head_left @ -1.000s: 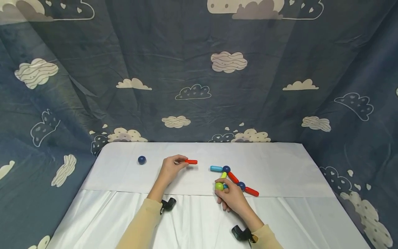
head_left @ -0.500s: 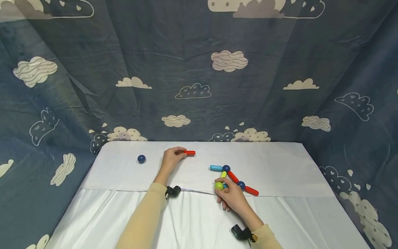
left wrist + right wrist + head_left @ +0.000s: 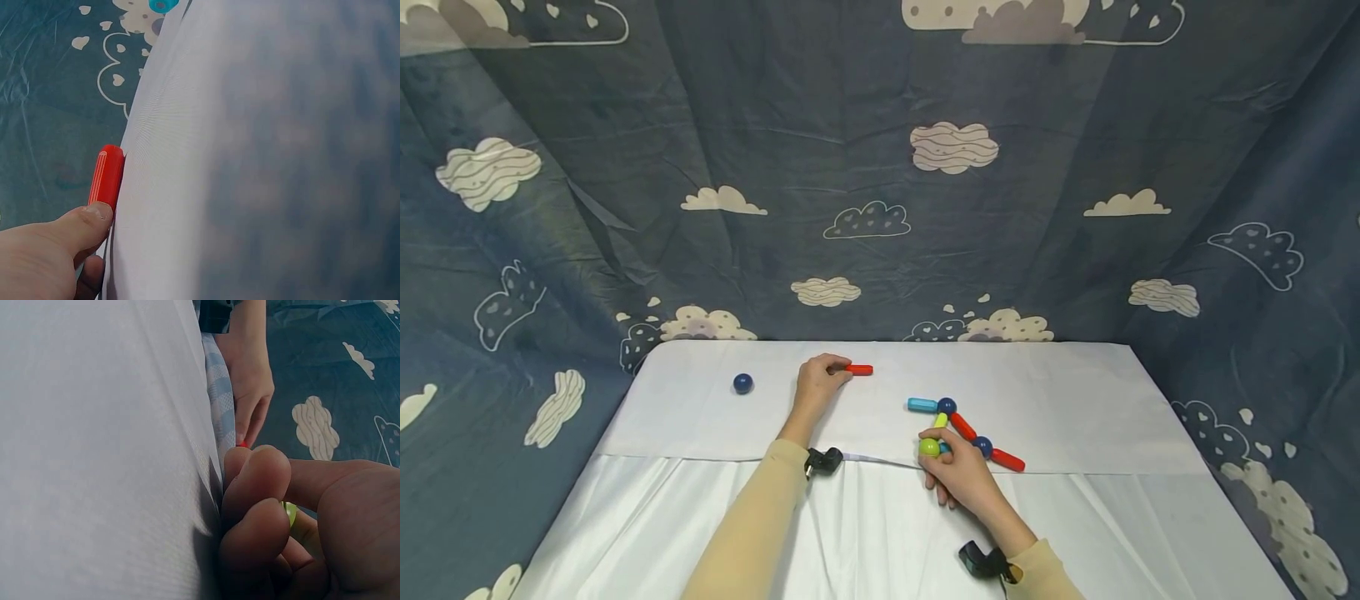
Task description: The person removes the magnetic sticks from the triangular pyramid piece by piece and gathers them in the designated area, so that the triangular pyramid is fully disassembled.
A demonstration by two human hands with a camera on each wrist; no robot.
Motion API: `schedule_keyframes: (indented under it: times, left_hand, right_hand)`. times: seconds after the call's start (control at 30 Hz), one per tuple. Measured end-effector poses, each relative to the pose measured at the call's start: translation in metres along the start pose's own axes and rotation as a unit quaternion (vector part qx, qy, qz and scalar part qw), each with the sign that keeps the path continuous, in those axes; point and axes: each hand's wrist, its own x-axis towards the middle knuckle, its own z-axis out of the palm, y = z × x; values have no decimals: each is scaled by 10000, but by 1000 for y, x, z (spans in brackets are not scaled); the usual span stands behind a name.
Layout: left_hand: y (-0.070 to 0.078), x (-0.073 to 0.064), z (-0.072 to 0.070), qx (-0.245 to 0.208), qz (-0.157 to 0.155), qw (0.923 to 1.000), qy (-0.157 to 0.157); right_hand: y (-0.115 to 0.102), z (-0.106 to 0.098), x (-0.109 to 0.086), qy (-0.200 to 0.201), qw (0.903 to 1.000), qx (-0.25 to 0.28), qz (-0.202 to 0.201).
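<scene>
Near the far part of the table, my left hand (image 3: pixel 820 385) pinches a red magnetic rod (image 3: pixel 861 370) by one end. The left wrist view shows the thumb on that red rod (image 3: pixel 106 176). My right hand (image 3: pixel 961 473) holds a green ball (image 3: pixel 928 447) between thumb and fingers, at the near end of a joined figure. From this ball a lime rod (image 3: pixel 940 421) runs to a dark blue ball (image 3: pixel 947 407), which bears a light blue rod (image 3: pixel 922 405) and a red rod (image 3: pixel 962 427). A second dark blue ball (image 3: pixel 982 447) joins another red rod (image 3: pixel 1008 460). The fingers partly hide a blue piece.
A loose dark blue ball (image 3: pixel 742 383) lies on the white-covered table (image 3: pixel 1075 400), left of my left hand. Behind the table hangs a dark curtain (image 3: pixel 865 108) with cloud prints. Each wrist wears a small black camera.
My left hand has moved the red rod away from me, toward the table's far edge, and in the last half second it has barely shifted. The right hand and joined figure stay in place.
</scene>
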Motion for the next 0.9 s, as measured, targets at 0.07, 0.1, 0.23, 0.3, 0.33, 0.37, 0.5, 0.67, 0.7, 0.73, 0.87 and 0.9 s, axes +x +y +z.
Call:
schedule_keyframes:
  times: [0.07, 0.1, 0.23, 0.3, 0.33, 0.37, 0.5, 0.67, 0.7, 0.73, 0.87, 0.9]
  left_hand:
    - [1, -1, 1, -20, -17, 10000, 7]
    - [1, -1, 1, -35, -34, 10000, -4]
    - [2, -3, 0, -151, -107, 9998, -50]
    - [3, -5, -1, -283, -148, 9995, -42]
    - [3, -6, -1, -324, -173, 9993, -26]
    - [4, -7, -2, -368, -198, 9991, -7]
    - [9, -13, -6, -621, -346, 9974, 109]
    - [15, -31, -9, -994, -477, 9936, 233]
    - [16, -35, -9, -1054, -482, 9930, 243]
    - [17, -39, -10, -1127, -484, 9922, 229]
    - [21, -57, -8, -1335, -385, 9903, -24]
    - [22, -61, -6, -1382, -311, 9899, -94]
  right_hand:
    - [0, 0, 0, 10, 10000, -5, -1]
    - [1, 0, 0, 11, 10000, -5, 0]
    - [2, -1, 0, 6, 10000, 15, 17]
    - [2, -1, 0, -10, 10000, 32, 19]
    - [2, -1, 0, -16, 10000, 38, 14]
    - [2, -1, 1, -25, 10000, 44, 8]
    - [2, 0, 1, -48, 10000, 42, -2]
    - [3, 0, 2, -9, 10000, 7, 15]
    - [3, 0, 1, -7, 10000, 7, 18]
    - [3, 0, 1, -7, 10000, 11, 14]
    - [1, 1, 0, -31, 10000, -24, 12]
    - [0, 1, -1, -45, 10000, -41, 1]
